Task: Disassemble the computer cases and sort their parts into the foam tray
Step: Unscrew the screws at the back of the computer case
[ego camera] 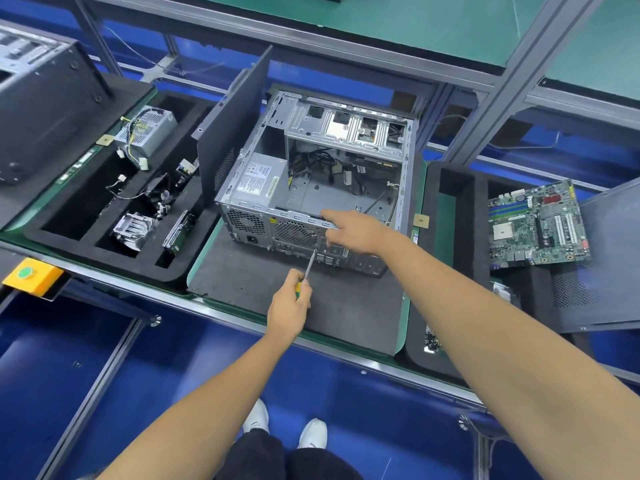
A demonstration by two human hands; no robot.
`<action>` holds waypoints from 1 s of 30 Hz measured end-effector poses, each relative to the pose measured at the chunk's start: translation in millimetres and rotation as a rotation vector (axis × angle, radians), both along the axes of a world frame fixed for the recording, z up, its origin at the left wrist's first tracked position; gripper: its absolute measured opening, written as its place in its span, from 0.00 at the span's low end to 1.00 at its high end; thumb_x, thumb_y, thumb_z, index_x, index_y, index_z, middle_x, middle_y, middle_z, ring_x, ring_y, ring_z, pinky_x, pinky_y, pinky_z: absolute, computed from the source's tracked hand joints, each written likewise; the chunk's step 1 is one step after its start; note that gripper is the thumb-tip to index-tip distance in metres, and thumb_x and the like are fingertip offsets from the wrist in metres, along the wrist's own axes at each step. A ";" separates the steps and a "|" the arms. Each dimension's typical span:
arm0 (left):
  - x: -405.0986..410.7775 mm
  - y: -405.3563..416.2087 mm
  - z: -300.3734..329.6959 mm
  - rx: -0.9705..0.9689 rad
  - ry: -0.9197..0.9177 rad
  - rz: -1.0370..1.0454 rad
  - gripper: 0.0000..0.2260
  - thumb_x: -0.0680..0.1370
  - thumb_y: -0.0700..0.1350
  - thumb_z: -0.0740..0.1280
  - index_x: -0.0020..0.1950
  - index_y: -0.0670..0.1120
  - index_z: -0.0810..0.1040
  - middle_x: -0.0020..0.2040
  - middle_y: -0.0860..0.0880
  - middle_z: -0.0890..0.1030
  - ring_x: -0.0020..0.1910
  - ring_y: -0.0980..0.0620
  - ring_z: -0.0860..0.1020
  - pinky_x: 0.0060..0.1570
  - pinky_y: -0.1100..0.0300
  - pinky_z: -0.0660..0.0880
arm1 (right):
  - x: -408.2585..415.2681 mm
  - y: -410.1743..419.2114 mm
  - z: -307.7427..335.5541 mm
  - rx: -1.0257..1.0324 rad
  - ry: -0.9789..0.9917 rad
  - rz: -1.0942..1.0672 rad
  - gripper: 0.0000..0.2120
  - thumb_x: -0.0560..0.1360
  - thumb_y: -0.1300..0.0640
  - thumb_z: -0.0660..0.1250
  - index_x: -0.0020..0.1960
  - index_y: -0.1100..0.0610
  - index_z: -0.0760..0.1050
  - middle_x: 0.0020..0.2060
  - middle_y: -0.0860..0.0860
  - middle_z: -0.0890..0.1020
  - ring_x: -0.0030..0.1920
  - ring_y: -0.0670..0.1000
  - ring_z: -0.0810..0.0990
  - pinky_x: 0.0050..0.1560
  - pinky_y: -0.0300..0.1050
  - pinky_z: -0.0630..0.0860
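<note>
At centre of the surface, the opened computer case (pixel 311 174) lies on its side, rear panel toward the operator. Right hand (pixel 353 232) braces the rear edge, fingers curled over it, evidently steadying the chassis. Left hand (pixel 289 308) grips a screwdriver (pixel 309 266), tip at the rear panel. Foam tray (pixel 104 216) at nine o'clock already holds removed parts.

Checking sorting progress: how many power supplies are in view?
2. One power supply lies in the left foam tray, far end; one sits inside the open case. Others may be hidden.
</note>
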State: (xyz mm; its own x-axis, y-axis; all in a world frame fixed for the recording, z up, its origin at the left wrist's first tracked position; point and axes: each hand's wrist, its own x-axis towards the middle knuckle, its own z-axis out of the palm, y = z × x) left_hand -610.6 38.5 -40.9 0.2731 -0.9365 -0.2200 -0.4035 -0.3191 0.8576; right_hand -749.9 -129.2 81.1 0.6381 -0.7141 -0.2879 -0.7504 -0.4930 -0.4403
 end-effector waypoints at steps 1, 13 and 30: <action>0.5 -0.1 0.2 0.002 0.021 0.000 0.09 0.79 0.59 0.55 0.50 0.55 0.69 0.32 0.52 0.78 0.29 0.49 0.73 0.35 0.44 0.77 | -0.1 0.3 0.5 0.000 0.003 -0.003 0.06 0.77 0.51 0.60 0.53 0.48 0.68 0.36 0.40 0.75 0.38 0.45 0.76 0.34 0.43 0.63; -0.8 1.3 0.7 0.007 0.137 0.044 0.05 0.82 0.53 0.58 0.50 0.55 0.70 0.29 0.52 0.76 0.26 0.48 0.70 0.32 0.48 0.72 | -0.6 1.5 2.9 0.001 0.017 -0.008 0.11 0.78 0.52 0.61 0.60 0.50 0.68 0.36 0.42 0.75 0.38 0.45 0.74 0.36 0.44 0.64; -0.7 0.4 -2.4 0.025 0.144 0.031 0.05 0.82 0.53 0.57 0.50 0.55 0.71 0.30 0.51 0.76 0.27 0.48 0.71 0.32 0.49 0.72 | 0.8 3.8 7.0 0.016 0.009 -0.015 0.13 0.78 0.53 0.61 0.63 0.49 0.70 0.38 0.40 0.79 0.40 0.48 0.76 0.38 0.44 0.66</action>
